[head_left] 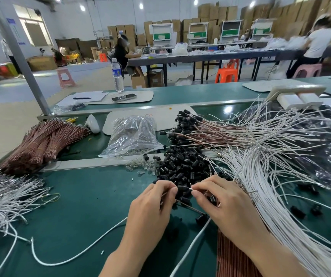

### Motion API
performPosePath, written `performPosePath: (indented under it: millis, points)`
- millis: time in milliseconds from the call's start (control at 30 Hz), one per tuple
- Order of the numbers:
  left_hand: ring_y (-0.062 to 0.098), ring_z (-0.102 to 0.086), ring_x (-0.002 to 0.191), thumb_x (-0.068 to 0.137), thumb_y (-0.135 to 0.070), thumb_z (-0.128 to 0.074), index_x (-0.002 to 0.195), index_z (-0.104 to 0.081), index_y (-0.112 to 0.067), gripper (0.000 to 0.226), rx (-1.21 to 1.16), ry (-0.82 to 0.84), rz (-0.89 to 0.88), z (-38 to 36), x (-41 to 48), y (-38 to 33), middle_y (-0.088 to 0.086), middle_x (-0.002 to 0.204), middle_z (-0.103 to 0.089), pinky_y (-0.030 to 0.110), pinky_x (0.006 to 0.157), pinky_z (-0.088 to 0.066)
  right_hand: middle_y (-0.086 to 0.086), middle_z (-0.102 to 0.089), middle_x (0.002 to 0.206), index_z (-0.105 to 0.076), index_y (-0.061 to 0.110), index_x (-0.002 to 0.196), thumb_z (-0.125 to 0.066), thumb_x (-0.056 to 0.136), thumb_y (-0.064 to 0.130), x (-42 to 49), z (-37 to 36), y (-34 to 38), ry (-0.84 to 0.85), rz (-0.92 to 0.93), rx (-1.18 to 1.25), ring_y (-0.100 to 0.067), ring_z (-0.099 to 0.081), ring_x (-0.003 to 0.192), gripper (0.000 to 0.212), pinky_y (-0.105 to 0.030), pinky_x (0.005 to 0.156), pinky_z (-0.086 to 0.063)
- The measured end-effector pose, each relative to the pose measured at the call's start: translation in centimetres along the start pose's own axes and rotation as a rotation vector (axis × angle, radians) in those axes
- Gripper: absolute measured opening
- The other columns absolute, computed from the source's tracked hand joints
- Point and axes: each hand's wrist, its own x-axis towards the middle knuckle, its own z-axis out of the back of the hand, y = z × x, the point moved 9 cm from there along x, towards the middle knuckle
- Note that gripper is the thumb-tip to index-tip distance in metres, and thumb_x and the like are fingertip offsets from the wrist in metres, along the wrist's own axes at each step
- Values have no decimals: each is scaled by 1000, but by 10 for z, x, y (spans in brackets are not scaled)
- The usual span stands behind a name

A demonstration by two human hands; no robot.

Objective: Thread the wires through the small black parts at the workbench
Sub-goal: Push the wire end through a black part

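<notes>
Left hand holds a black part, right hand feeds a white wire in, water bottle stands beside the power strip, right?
No: the head view shows the water bottle beside the phone, well left of the power strip. Left hand holds the black part, right hand feeds the white wire.

This is a factory assembly hall, plainly a wire-harness line; the green workbench [84, 206] carries heaps of white wires [270, 176], tied bundles of brown wires [40, 144], a pile of small black parts [182, 166] and a clear plastic bag [134, 134] of tiny pieces; beyond it a long grey table [200, 56] runs across the room, where a seated person in black [120, 54] and another in white [317, 45] work; an orange stool [227, 73] and a pink stool [65, 76] stand nearby; stacked cardboard boxes [210, 15] line the back wall; round ceiling lamps [141, 5] light the wide hall.
</notes>
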Motion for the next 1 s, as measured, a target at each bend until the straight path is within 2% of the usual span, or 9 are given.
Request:
performPosePath:
  millis: [167, 267, 367, 500, 667, 767, 900, 1000]
  points:
    - [2, -64, 80, 101, -48, -46, 103, -54, -40, 12, -32, 20, 6, -1, 0, -1, -20, 85, -64, 30, 69, -53, 26, -62, 97, -69, 37, 102, -51, 99, 49, 0, 1, -2, -15, -18, 43, 2, -59, 90, 22, -21, 82, -48]
    - [-4, -62, 82, 99, -58, -44, 114, -52, -46, 21, -48, 40, 11, -2, 1, -3, -23, 87, -62, 17, 73, -48, 27, -61, 98, -68, 38, 102, -52, 98, 48, 0, -2, -4, -1, -46, 84, -1, -61, 91, 20, -26, 82, -52]
    - [-8, -55, 82, 96, -59, -53, 117, -62, -39, 30, 6, 46, -49, -2, 1, -12, -35, 85, -55, 11, 74, -44, 26, -62, 97, -67, 39, 98, -56, 97, 44, 0, -3, -5, 12, -60, 139, -3, -63, 92, 13, -28, 82, -52]
    - [-10, -53, 83, 95, -40, -61, 110, -68, -29, 20, 31, -20, -72, 2, 2, -11, -31, 92, -57, 13, 73, -44, 19, -64, 95, -62, 39, 89, -60, 93, 39, 1, 1, -11, 2, -110, 188, -6, -63, 89, 5, -23, 76, -50]
    - [-5, -59, 84, 97, -44, -50, 111, -67, -27, 28, 10, -40, -16, 5, 3, -5, -27, 93, -62, 9, 75, -45, 15, -67, 80, -63, 36, 89, -63, 91, 37, 3, 24, -37, -153, -243, 286, -2, -64, 83, 2, -18, 70, -52]
    - [-3, -62, 84, 97, -43, -50, 111, -68, -26, 29, 49, -46, -36, 6, 2, -7, -26, 94, -63, 11, 73, -46, 13, -67, 79, -63, 34, 87, -63, 90, 35, 2, 28, -43, -179, -278, 303, -4, -64, 82, 3, -19, 72, -51]
    - [0, -62, 82, 96, -39, -54, 109, -69, -25, 24, 105, -68, -47, 9, 3, -5, -19, 93, -70, 14, 73, -45, 17, -67, 84, -61, 33, 85, -63, 90, 34, 1, 31, -47, -212, -322, 349, 1, -63, 83, 5, -8, 71, -47]
    - [4, -66, 82, 95, -38, -55, 108, -71, -23, 26, 162, -61, -46, 12, 4, -2, -16, 93, -72, 15, 72, -46, 13, -66, 80, -61, 29, 86, -63, 90, 34, -1, 37, -56, -270, -378, 420, 0, -63, 78, 6, -8, 67, -48]
